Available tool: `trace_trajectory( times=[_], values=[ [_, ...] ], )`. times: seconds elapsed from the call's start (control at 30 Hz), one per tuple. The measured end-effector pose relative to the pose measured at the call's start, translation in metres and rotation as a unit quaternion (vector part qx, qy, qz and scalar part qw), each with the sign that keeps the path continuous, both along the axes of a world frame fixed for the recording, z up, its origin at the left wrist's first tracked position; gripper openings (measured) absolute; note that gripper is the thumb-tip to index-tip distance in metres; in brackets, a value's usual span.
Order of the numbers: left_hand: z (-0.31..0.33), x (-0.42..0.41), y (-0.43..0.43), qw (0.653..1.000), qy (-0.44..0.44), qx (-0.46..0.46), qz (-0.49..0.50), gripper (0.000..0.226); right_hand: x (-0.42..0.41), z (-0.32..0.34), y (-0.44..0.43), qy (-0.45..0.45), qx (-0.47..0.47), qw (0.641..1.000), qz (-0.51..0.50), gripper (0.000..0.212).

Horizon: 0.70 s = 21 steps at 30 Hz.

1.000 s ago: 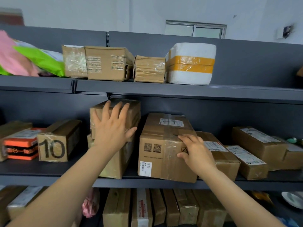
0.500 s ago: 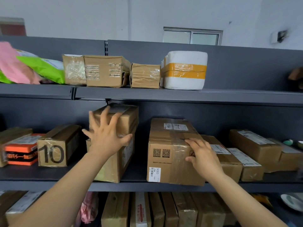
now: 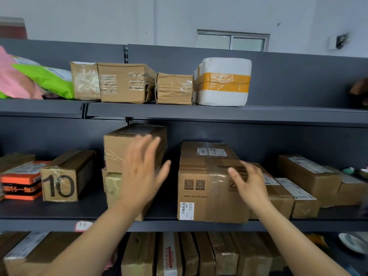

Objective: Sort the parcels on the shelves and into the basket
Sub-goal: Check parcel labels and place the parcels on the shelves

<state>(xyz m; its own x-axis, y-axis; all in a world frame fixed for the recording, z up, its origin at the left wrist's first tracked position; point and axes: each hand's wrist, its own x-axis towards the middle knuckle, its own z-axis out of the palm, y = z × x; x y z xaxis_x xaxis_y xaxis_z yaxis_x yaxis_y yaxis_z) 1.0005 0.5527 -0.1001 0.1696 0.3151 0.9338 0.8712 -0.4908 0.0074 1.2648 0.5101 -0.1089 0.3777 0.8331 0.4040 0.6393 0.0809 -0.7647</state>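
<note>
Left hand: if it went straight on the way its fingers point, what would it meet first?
Most likely the front of the upper box of the two stacked on the middle shelf. The left hand is open in front of it; blur hides how far apart they are.

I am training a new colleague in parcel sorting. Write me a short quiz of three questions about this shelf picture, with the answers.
1. True or false: the white foam box with the orange tape band stands on the top shelf.
2. Which number is printed on the brown box on the middle shelf, left of the two stacked boxes? A) 10 B) 7 C) 25
3. Short answer: does the left hand or the right hand grip a parcel?

Key: 1 true. 2 A. 3 No; both hands have spread fingers and hold nothing.
</note>
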Motion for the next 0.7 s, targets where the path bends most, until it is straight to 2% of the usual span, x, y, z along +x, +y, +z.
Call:
trace_trajectory(
  times=[0.03, 0.07, 0.13, 0.2, 0.27, 0.33, 0.37, 0.4, 0.47, 0.7],
  values=[
    [-0.005, 0.014, -0.005, 0.999, 0.017, -0.020, -0.040, 0.059, -0.001, 0.002, 0.002, 0.075, -0.008, 0.997, -0.022, 0.064],
    [-0.008, 0.029, -0.011, 0.994, 0.011, -0.079, -0.074, 0.059, -0.003, 0.003, 0.004, 0.141, -0.028, 0.989, -0.035, 0.067],
    [-0.015, 0.052, -0.016, 0.955, -0.071, -0.262, -0.121, 0.066, -0.002, 0.007, 0.008, 0.225, -0.070, 0.971, -0.040, 0.070],
    [-0.015, 0.066, -0.007, 0.865, -0.219, -0.422, -0.158, 0.070, 0.000, 0.012, 0.010, 0.271, -0.086, 0.958, -0.031, 0.070],
    [-0.013, 0.072, 0.005, 0.776, -0.320, -0.511, -0.183, 0.071, 0.003, 0.014, 0.009, 0.291, -0.088, 0.953, -0.011, 0.064],
    [-0.017, 0.075, 0.012, 0.724, -0.357, -0.548, -0.218, 0.064, 0.006, 0.013, 0.005, 0.299, -0.084, 0.950, 0.006, 0.055],
    [-0.018, 0.076, 0.009, 0.709, -0.370, -0.552, -0.234, 0.052, 0.007, 0.012, 0.002, 0.304, -0.080, 0.949, 0.013, 0.052],
    [-0.018, 0.077, 0.006, 0.698, -0.380, -0.553, -0.251, 0.040, 0.008, 0.010, 0.000, 0.310, -0.077, 0.947, 0.019, 0.051],
    [-0.019, 0.076, 0.004, 0.697, -0.385, -0.542, -0.270, 0.033, 0.011, 0.007, -0.004, 0.324, -0.069, 0.943, 0.031, 0.053],
    [-0.021, 0.068, -0.022, 0.708, -0.344, -0.529, -0.317, 0.043, 0.012, -0.002, -0.024, 0.326, -0.024, 0.943, 0.059, 0.052]
  ],
)
